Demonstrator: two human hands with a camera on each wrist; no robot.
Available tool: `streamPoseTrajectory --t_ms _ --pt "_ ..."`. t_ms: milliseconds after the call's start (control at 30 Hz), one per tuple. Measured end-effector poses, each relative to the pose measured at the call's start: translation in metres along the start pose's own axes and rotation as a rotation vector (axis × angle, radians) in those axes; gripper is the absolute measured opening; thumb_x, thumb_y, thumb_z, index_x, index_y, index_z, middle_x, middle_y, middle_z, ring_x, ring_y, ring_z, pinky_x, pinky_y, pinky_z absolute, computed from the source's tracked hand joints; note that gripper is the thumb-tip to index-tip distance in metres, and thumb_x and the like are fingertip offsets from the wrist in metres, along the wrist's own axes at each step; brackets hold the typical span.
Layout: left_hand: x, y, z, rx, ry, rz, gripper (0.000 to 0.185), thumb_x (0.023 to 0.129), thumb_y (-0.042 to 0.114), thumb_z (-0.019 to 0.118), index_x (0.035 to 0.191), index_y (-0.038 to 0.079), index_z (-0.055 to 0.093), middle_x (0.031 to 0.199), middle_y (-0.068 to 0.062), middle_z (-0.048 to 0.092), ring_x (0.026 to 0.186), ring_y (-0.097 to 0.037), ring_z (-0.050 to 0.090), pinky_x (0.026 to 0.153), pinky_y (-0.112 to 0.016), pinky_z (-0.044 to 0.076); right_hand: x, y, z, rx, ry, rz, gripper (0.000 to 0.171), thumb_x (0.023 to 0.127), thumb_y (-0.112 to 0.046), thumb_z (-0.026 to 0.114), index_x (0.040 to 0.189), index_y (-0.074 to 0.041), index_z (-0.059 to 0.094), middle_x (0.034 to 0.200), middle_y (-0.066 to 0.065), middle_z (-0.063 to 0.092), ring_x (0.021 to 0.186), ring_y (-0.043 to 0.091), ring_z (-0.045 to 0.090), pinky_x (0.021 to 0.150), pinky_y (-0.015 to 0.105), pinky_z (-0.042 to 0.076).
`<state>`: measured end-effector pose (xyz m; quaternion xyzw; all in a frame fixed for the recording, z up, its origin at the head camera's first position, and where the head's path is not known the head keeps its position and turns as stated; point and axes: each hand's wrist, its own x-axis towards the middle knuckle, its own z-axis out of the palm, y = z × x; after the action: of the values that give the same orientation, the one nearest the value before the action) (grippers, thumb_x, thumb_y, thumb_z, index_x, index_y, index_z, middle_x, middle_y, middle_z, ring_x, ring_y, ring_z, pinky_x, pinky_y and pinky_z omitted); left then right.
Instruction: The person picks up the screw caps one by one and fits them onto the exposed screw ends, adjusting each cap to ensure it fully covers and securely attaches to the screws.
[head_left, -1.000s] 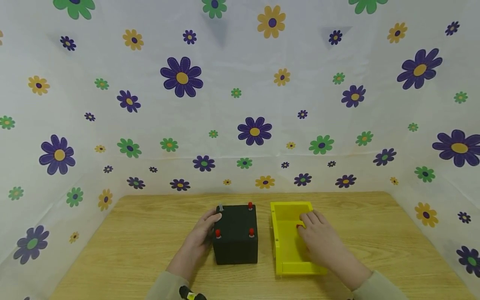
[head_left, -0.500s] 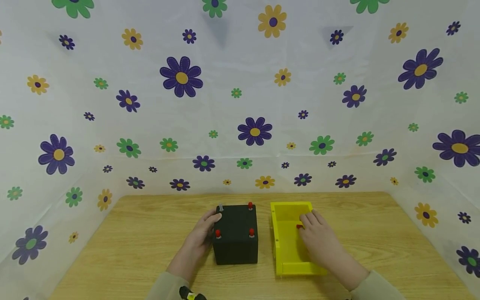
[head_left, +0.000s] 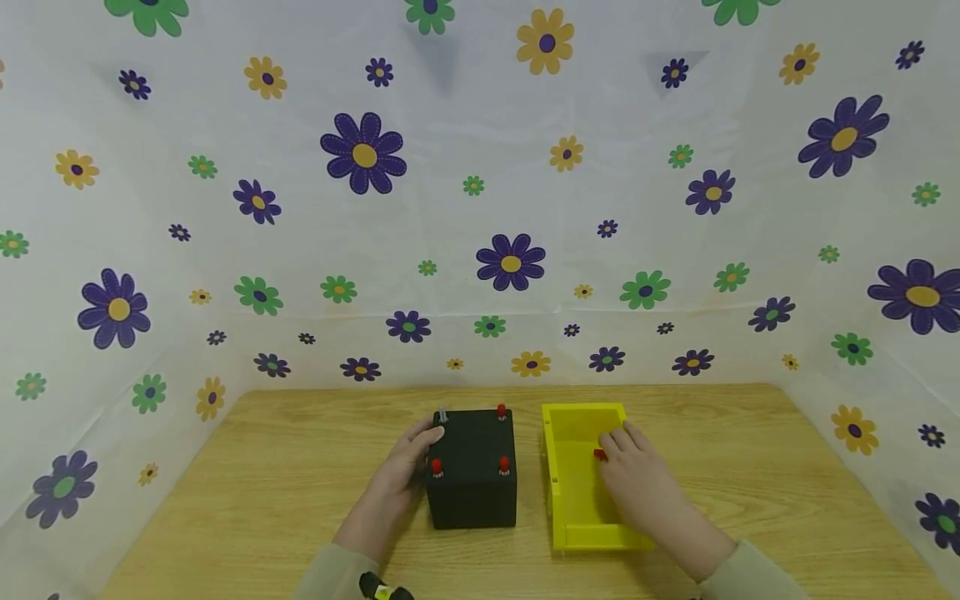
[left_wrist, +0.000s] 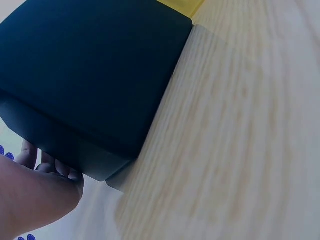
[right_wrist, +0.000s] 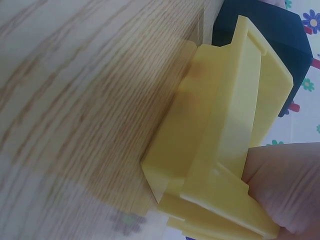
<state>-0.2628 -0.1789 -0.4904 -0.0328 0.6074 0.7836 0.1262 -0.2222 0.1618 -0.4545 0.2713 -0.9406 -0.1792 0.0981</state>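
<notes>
Centrally on the light wooden table [head_left: 300, 467]: left hand [head_left: 401, 471] cupped against the left side of the black cube-shaped box [head_left: 472, 475] with small red pegs [head_left: 504, 464] on top, fingers curled along its upper edge. Just beside, right hand [head_left: 637, 475] inside the open yellow plastic tray [head_left: 573, 500], fingertips pinching a small red peg [head_left: 599, 455].

Black box [head_left: 472, 483] with red pegs [head_left: 504, 464] on top. Bright yellow tray [head_left: 573, 500], a small red piece [head_left: 599, 455] inside. Light wood-grain table [head_left: 300, 483]. White cloth [head_left: 480, 208] behind, printed with purple, green and yellow flowers. Beige sleeves [head_left: 330, 575].
</notes>
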Motion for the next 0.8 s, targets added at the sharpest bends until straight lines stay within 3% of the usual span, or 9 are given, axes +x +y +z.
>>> streamPoseTrajectory --t_ms 300,800 --pt "-0.0003 -0.0005 0.0015 0.002 -0.002 0.008 0.061 0.104 0.018 0.053 0.16 0.001 0.036 0.098 0.018 0.075 0.091 0.001 0.071 0.087 -0.021 0.056 0.0007 -0.0005 0.0037 -0.011 0.027 0.007 0.016 0.087 -0.006 0.084 0.102 -0.001 0.08 0.121 0.01 0.073 0.118 0.031 0.061 0.121 0.052 0.043" --pt "-0.0006 -0.0009 0.0002 0.019 -0.013 0.002 0.066 0.105 0.02 0.052 0.164 0.0 0.03 0.099 0.019 0.075 0.093 0.001 0.071 0.088 -0.021 0.055 -0.0001 -0.0003 0.006 0.02 0.031 0.003 0.019 0.084 -0.003 0.086 0.101 -0.002 0.08 0.12 0.011 0.074 0.118 0.032 0.062 0.121 0.053 0.042"
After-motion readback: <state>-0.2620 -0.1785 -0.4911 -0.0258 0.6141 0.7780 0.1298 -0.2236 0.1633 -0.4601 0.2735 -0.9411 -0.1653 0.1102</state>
